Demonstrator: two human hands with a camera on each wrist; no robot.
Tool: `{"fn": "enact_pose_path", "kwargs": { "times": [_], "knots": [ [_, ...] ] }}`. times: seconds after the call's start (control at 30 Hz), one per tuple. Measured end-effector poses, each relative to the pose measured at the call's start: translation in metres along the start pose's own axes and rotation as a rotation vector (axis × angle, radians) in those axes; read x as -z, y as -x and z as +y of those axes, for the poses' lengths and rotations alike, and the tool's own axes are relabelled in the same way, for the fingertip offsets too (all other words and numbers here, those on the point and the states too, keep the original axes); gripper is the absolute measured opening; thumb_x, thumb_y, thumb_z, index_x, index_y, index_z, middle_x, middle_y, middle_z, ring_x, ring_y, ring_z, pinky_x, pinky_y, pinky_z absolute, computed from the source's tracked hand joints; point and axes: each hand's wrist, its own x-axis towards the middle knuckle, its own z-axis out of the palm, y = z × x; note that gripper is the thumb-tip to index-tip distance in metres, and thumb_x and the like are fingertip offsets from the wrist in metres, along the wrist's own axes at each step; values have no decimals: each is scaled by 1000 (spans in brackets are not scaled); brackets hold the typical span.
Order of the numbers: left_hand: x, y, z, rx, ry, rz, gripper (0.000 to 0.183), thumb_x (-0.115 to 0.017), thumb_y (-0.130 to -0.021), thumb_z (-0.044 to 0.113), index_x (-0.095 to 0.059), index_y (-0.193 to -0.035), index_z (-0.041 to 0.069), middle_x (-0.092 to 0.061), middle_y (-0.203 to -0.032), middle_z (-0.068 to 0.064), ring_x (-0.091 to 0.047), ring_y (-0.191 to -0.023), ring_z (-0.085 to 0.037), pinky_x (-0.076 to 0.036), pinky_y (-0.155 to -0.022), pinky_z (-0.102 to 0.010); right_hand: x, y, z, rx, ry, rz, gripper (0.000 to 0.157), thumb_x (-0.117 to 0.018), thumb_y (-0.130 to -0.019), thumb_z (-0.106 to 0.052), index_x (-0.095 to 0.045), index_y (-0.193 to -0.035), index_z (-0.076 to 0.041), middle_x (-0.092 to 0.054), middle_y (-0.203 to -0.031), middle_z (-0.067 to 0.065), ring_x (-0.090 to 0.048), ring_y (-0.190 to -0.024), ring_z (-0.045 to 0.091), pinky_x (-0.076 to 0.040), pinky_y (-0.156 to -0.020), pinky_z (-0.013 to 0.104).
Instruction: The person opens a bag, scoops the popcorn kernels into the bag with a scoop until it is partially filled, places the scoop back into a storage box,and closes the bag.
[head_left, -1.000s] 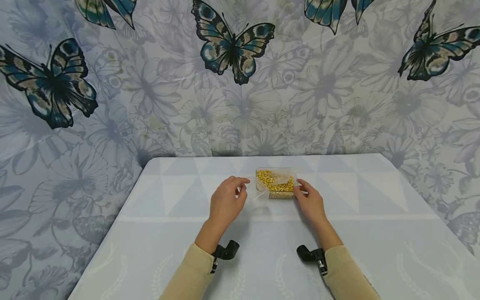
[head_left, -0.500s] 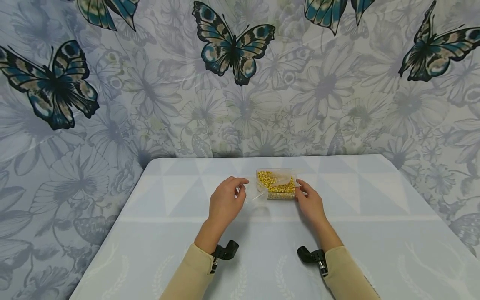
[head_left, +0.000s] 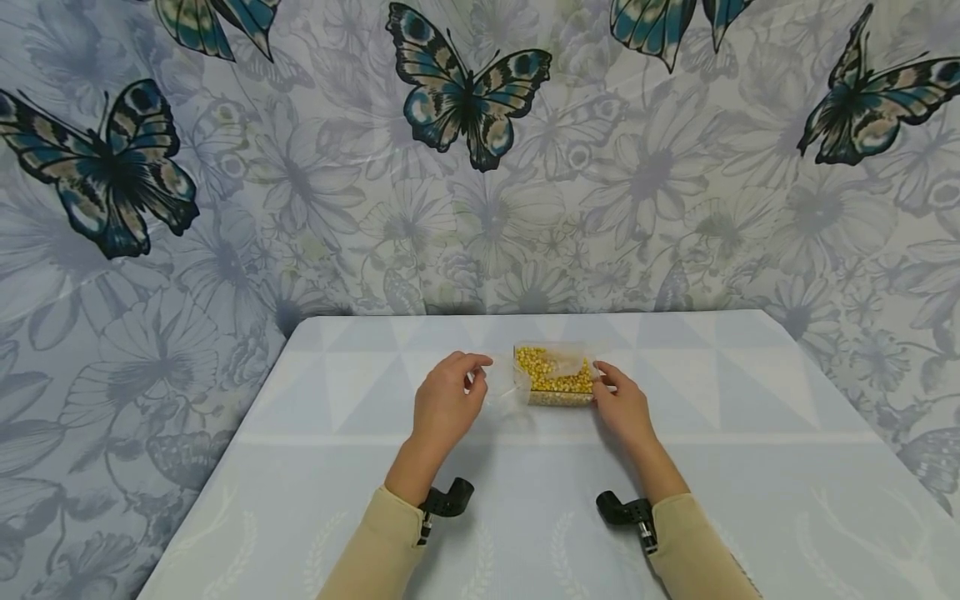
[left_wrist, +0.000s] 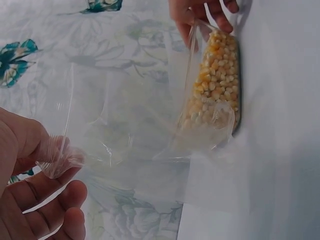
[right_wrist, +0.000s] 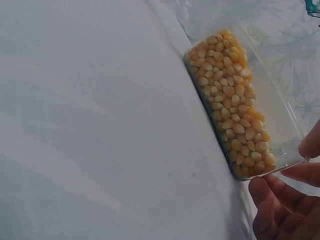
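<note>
A clear rectangular box (head_left: 558,401) stands near the back of the table, holding yellow corn kernels (head_left: 538,372). At its right end my right hand (head_left: 624,408) grips the wall; in the right wrist view, the fingers (right_wrist: 265,192) are at the corner and rim. My left hand (head_left: 448,400) is to the left of the box, its thumb and index finger pinching a gathered edge of a clear plastic bag (left_wrist: 105,142). In the left wrist view the thin film stretches from that pinch across to the box's left end, overlapping some kernels.
A white and pale grey patterned cover lies over the table (head_left: 480,508). Directly behind the table's back edge rises a floral wall covering (head_left: 337,208) with large teal butterflies. Each wrist wears a black camera mount (head_left: 450,498).
The box has shifted slightly toward me together with my right hand. My left hand has drifted a little to the left, still pinching the bag.
</note>
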Motion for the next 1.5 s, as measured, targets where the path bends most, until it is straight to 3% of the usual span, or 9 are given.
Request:
{"fn": "enact_pose_path", "kwargs": {
  "times": [0.4, 0.73, 1.0, 1.17, 1.5],
  "knots": [
    [10, -3, -8, 11, 0, 8, 24, -64, -91, 8, -76, -108, 19, -68, -88, 4, -58, -71, -11, -42, -53, -24, 9, -2, 3, 11, 2, -162, 60, -42, -94, -19, -39, -153, -8, -56, -127, 19, -61, -75, 17, -47, -55, 30],
    [19, -6, -16, 40, -20, -14, 24, -64, -92, 8, -76, -109, 19, -68, -90, 3, -57, -68, -11, -40, -51, -25, 14, -1, 4, 54, 20, -263, 62, -44, -91, -11, -35, -152, -4, -55, -124, 22, -57, -74, 21, -45, -56, 33],
    [20, -7, -18, 57, -25, -42, 24, -64, -92, 8, -76, -109, 20, -68, -92, 4, -53, -64, -10, -38, -49, -25, 23, 0, 6, 62, 22, -373, 63, -46, -92, -13, -29, -153, -3, -49, -132, 25, -56, -80, 23, -48, -59, 35],
    [21, -7, -19, 62, -29, -54, 24, -63, -92, 9, -76, -109, 20, -68, -91, 3, -50, -61, -10, -37, -47, -26, 25, 2, 7, 68, 17, -428, 65, -48, -92, -14, -26, -152, -2, -48, -128, 24, -54, -80, 24, -48, -60, 36],
    [22, -8, -23, 88, -34, -39, 27, -64, -90, 6, -75, -110, 20, -69, -94, 3, -55, -66, -11, -38, -49, -26, 27, 2, 5, 101, 24, -483, 55, -51, -94, -15, -33, -144, -3, -50, -118, 18, -55, -79, 24, -47, -62, 35]
  ]
}}
